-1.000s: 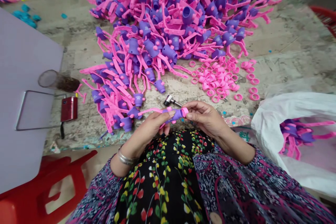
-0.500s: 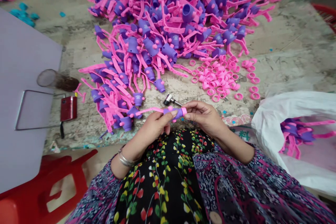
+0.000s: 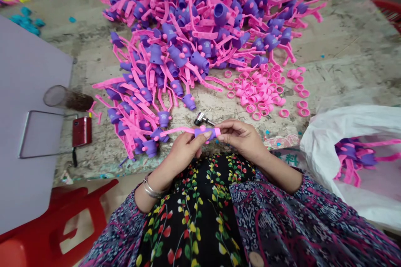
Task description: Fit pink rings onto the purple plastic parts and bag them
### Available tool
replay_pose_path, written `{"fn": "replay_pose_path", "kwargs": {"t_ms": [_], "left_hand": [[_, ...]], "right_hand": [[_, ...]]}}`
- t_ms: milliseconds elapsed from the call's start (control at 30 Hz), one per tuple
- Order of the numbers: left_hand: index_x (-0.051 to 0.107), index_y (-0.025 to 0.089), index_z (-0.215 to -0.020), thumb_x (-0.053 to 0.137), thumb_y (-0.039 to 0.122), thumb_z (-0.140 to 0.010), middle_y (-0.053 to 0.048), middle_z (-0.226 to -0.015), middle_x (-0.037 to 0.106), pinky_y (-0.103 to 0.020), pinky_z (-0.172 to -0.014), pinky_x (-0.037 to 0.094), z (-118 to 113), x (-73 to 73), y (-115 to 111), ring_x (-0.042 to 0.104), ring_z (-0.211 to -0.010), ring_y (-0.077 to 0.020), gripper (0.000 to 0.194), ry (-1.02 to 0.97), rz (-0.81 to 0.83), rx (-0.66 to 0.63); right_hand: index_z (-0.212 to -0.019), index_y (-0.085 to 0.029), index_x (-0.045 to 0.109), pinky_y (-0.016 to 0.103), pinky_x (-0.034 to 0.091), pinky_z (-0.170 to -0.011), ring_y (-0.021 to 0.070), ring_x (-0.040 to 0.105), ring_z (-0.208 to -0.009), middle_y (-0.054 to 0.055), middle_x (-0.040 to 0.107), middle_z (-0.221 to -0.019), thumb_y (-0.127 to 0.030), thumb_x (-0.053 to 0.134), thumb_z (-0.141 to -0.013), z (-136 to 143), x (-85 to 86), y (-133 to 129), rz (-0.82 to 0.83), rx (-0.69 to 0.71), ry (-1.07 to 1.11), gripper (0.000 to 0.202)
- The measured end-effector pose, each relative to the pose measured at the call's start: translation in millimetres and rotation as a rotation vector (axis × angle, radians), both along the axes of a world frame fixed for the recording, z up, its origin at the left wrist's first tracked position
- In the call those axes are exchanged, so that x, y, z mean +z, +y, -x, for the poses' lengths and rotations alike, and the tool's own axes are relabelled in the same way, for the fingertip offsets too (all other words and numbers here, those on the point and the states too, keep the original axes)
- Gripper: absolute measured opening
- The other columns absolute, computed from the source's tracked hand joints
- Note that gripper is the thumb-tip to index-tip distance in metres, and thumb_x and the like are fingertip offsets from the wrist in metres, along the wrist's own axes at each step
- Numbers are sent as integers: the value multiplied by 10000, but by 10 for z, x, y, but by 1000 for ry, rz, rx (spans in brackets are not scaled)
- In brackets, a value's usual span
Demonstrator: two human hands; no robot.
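Observation:
Between my hands lies a purple plastic part with pink arms [image 3: 205, 133], held roughly level just over the table's front edge. My left hand [image 3: 185, 150] is closed round its purple body, thumb on top. At its right end sits a pink ring [image 3: 217, 132], pinched by the thumb and fingers of my right hand [image 3: 241, 137]. How far the ring sits over the end is too small to tell. Just beyond my hands a metal tool with a black-ended head [image 3: 202, 118] rests on the table, its shaft partly hidden by my right hand.
A big heap of purple-and-pink parts [image 3: 188, 41] covers the table's middle and back. Loose pink rings [image 3: 260, 91] lie right of it. A white bag [image 3: 319, 133] with similar parts stands at the right. Leftward are a glass [image 3: 67, 98], a red box [image 3: 82, 131] and a red stool [image 3: 90, 208].
My hands keep the same hold on the purple part and the ring. The whole view has shifted slightly.

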State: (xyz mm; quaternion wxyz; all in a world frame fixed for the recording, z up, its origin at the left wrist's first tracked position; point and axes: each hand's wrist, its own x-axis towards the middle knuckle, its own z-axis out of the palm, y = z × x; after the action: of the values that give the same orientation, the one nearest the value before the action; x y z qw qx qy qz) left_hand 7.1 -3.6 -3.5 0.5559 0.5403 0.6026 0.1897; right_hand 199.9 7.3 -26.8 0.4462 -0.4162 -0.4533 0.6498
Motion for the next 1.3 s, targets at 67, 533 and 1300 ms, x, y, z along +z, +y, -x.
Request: {"fn": "replay_pose_path", "kwargs": {"t_ms": [67,533,1300], "left_hand": [[522,180,-506,508,550,-877,24,-451,479,-273,-550,309,21,-4,-5,412,-486,-111,524,-58,-11,-7],[490,186,-544,487,612,-833,47,-402,366,-293,-532,271,57,-242,-39,320,-426,-87,515,-556,222,33],[455,179,-608,439,593,-888,65,-443,308,-291,-533,216,-53,-298,-120,238,-445,-79,499,-681,175,100]], "right_hand": [[-904,-269,753,308,532,-746,142,628,-771,10,670,-846,-310,818,-707,5,51,-10,-102,-6,-60,211],[-1048,-248,723,268,465,-639,135,597,-677,12,673,-782,-348,718,-829,5,315,-73,-519,46,-489,240],[-954,-210,720,234,488,-638,123,643,-694,6,716,-794,-279,736,-814,72,286,-62,-520,-25,-443,157]]}}
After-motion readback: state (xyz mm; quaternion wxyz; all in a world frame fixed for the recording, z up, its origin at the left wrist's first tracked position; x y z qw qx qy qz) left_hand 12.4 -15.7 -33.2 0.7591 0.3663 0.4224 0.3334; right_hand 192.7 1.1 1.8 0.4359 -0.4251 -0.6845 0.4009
